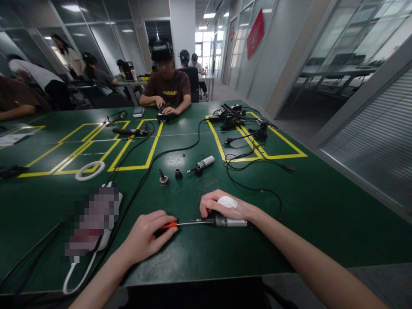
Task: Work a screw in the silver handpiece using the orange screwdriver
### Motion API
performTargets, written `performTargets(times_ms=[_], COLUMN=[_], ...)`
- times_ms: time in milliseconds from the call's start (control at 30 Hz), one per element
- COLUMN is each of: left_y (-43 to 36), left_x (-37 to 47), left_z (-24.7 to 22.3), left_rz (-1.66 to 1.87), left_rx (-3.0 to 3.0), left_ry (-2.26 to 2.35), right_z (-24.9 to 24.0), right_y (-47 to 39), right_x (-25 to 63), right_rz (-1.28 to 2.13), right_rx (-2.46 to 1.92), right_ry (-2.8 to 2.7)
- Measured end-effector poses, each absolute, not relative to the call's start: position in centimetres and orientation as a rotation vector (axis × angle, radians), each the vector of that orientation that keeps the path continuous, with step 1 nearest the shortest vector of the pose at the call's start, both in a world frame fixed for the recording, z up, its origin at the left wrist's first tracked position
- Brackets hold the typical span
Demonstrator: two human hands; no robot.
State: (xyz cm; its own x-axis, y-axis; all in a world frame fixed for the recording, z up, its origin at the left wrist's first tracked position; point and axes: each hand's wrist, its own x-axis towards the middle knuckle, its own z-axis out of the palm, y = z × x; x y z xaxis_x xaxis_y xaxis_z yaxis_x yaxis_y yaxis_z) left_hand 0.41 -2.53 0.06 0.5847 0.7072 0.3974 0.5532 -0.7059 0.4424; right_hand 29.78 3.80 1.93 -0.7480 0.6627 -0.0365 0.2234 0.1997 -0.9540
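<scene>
My left hand (149, 234) is closed around the orange handle of a screwdriver (189, 223), whose thin metal shaft points right. The shaft's end lies close to a black and silver cylindrical tool (230, 221) on the green table (180, 266). Over that tool's dark front part, my right hand (222, 205) has its fingers curled down; whether they grip it is hidden. A white patch sits on the back of this hand. Beyond the hands lie a second silver tool part (205, 162), a round-based nozzle (163, 178) and a black collar (178, 174), with several tiny screws.
A white tape ring (90, 170) and a blurred-out object (93, 221) lie at the left. Black cables (157, 154) cross the table. Tangled black tools (233, 116) are piled at the back right. Across the table a person (167, 88) handles a dark device.
</scene>
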Motion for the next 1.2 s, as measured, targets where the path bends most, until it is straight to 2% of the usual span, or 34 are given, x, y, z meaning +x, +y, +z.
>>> performTargets(times_ms=[1200], left_y=[-2.38], left_x=[0.21], left_z=[-0.38], left_rz=[0.831], left_rx=[2.587], left_ry=[1.012], right_z=[2.07], right_y=[3.83], right_x=[29.70], right_rz=[1.578], right_rx=[-0.825], right_ry=[-2.096])
